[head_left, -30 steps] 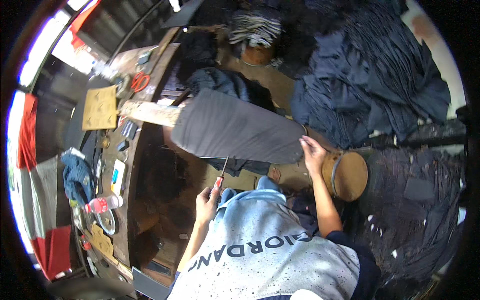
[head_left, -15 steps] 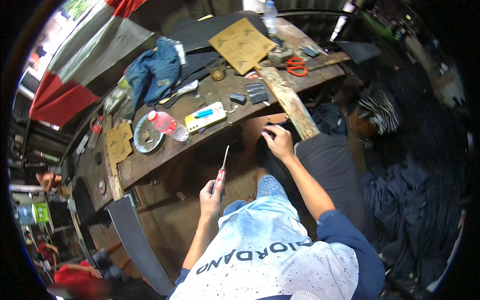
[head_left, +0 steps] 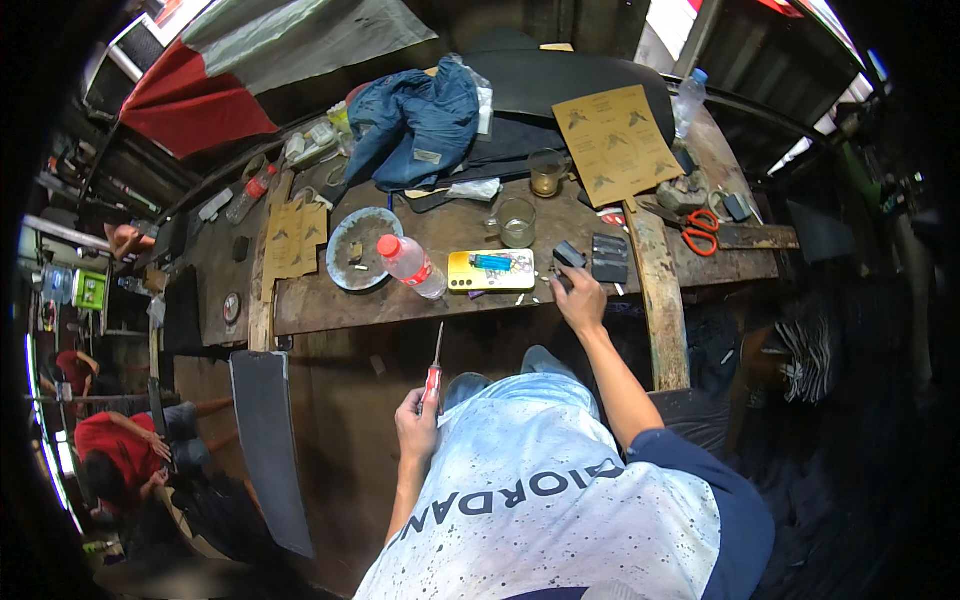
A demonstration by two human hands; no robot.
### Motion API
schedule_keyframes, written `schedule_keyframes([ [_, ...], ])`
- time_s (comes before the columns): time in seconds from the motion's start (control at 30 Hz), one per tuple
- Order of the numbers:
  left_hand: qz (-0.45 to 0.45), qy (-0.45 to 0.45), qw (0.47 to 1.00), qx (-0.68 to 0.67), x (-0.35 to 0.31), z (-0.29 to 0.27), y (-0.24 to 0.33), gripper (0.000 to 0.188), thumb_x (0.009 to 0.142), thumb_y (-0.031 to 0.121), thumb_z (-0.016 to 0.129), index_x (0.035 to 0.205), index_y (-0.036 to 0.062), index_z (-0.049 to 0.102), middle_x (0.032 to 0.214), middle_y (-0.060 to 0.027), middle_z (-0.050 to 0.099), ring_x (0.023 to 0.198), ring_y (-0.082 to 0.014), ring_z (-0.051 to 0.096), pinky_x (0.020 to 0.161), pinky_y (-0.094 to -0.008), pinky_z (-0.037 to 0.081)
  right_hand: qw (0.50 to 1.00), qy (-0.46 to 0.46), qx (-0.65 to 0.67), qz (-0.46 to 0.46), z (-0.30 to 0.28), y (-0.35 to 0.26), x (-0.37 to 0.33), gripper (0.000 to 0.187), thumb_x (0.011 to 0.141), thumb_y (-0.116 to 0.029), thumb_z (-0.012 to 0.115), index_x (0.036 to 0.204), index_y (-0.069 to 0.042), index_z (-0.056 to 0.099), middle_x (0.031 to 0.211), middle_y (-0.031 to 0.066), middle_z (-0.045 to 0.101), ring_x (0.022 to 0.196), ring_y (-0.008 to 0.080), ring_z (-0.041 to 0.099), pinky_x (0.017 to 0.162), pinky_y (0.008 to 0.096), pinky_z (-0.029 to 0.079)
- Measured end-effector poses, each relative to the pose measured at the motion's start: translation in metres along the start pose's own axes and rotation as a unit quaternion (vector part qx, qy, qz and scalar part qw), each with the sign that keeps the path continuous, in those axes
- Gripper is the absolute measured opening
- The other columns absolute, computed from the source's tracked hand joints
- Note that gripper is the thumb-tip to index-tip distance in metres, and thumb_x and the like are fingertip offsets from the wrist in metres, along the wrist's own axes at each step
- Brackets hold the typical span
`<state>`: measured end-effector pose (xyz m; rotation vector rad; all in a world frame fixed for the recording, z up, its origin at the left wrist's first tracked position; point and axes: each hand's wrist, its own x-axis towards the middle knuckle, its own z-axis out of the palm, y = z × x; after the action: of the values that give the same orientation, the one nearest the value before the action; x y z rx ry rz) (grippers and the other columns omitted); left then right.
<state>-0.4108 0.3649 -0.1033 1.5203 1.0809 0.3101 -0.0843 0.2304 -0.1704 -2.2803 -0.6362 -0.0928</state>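
while the left hand [head_left: 416, 425] is closed round 1 screwdriver [head_left: 433, 381], tip toward the table [head_left: 330, 312], the right hand [head_left: 582, 302] sits half-curled by 1 dark block [head_left: 569, 253] there, can't tell if gripped; 1 phone [head_left: 462, 272], 1 lighter [head_left: 490, 262]

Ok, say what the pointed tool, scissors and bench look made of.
Pointed tool: thin, straight shaft, probably metal; smooth red-and-white handle, likely plastic. Scissors: bright orange-red loops, perhaps plastic or painted metal. Bench: matte, scuffed brown top, apparently wood.
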Motion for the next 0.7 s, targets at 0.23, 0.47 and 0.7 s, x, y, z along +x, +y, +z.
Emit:
schedule_keyframes([
  [0.23, 0.079, 0.015, 0.984, 0.157, 0.044, -0.008, 0.016, 0.029, 0.092, 0.028, 0.064, 0.102, 0.0007, 0.065, 0.068, -0.0091, 0.061, 0.062, -0.0160, 0.057, 0.061, -0.0326, 0.047, 0.993, 0.052, 0.020, 0.107, -0.065, 0.003, -0.037, 0.020, 0.081, -0.021, 0.073, 0.094, -0.006, 0.073, 0.089, 0.0117, 0.070, 0.074, 0.0292, 0.068, 0.067, 0.0374, 0.053],
  [0.47, 0.228, -0.153, 0.944, 0.181, 0.104, 0.004, 0.034, 0.029, 0.092, 0.024, 0.063, 0.108, 0.0002, 0.059, 0.084, -0.0166, 0.064, 0.075, -0.0273, 0.063, 0.072, -0.0375, 0.049, 0.944, 0.219, -0.090, 0.232, -0.173, 0.030, -0.148, 0.027, 0.079, -0.021, 0.076, 0.098, -0.003, 0.071, 0.090, 0.0143, 0.068, 0.075, 0.0314, 0.064, 0.075, 0.0385, 0.053],
  [0.7, 0.286, -0.258, 0.915, 0.124, 0.119, 0.053, 0.044, 0.031, 0.096, 0.028, 0.060, 0.107, -0.0010, 0.058, 0.079, -0.0145, 0.062, 0.071, -0.0225, 0.057, 0.070, -0.0358, 0.047, 0.800, 0.144, -0.327, 0.483, -0.268, 0.037, -0.313, 0.099, 0.057, -0.047, 0.089, 0.138, -0.010, 0.046, 0.138, 0.0156, 0.044, 0.128, 0.0376, 0.040, 0.106, 0.0489, 0.037],
])
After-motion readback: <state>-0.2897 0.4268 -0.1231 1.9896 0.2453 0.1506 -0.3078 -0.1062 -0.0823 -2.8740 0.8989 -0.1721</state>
